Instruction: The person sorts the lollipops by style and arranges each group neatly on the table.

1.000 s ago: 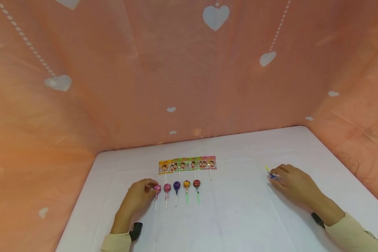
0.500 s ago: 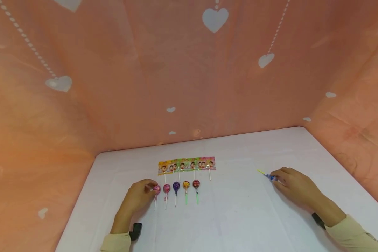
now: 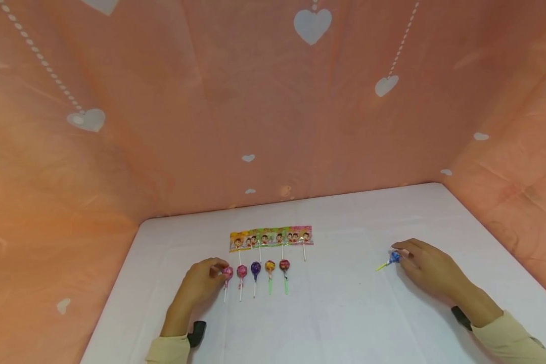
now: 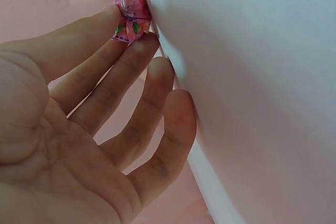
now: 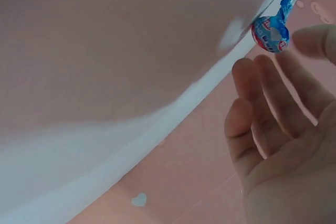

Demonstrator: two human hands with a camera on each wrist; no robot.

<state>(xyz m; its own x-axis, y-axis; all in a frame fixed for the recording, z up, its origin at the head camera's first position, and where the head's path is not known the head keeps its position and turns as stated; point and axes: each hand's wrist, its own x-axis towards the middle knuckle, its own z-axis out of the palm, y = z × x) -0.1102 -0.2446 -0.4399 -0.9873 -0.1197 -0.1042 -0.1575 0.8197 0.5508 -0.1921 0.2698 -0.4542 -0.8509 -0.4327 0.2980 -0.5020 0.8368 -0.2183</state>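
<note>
My left hand (image 3: pixel 203 281) pinches the leftmost pink-wrapped lollipop (image 3: pixel 228 273) between thumb and forefinger, its white stick pointing toward me. In the left wrist view, the pink lollipop (image 4: pixel 132 20) sits at the thumb tip, and the other fingers are loosely bent. On the right side of the table, my right hand (image 3: pixel 429 267) is beside a blue-wrapped lollipop (image 3: pixel 394 257) with a yellow stick. The right wrist view has the blue lollipop (image 5: pixel 270 34) just past the fingertips, the thumb slightly apart from it and the fingers relaxed.
Right of the left hand lie another pink lollipop (image 3: pixel 241 272), a purple one (image 3: pixel 255 269), a yellow one (image 3: pixel 270 266) and a red one (image 3: pixel 284 265) in a row. Behind them, flat-packed lollipops (image 3: pixel 271 237) overlap on the white table (image 3: pixel 336 313). Pink heart-patterned cloth (image 3: pixel 273 101) surrounds the table.
The blue lollipop has turned at the right fingers: its yellow stick pointed up and left, and now points down and left. The right fingers have loosened around it. The left hand stays put.
</note>
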